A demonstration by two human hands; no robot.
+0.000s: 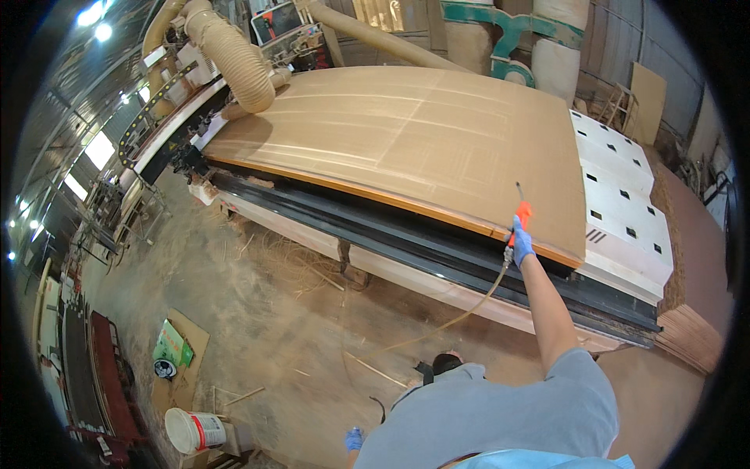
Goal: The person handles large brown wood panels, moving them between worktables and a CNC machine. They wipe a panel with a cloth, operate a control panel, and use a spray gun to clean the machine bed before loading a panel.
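My right hand (523,244), in a blue glove, is closed around an orange air blow gun (524,212). The gun's thin nozzle points away from me over the near right corner of a large brown board (437,148). From the bottom of the grip a pale air hose (491,294) hangs down toward the floor. Low in the picture, beside my body, is my left hand (354,439), also gloved in blue. It is small and partly cut off by my clothing, so its fingers cannot be made out. Nothing shows near it except the floor.
The board lies on a long machine bed with a black side rail (375,227). A ribbed dust hose (226,59) stands at its far left, white covers (621,199) at its right. Stacked sheets (691,340) flank the bed. A white bucket (187,430) and wood strips lie about the dusty floor.
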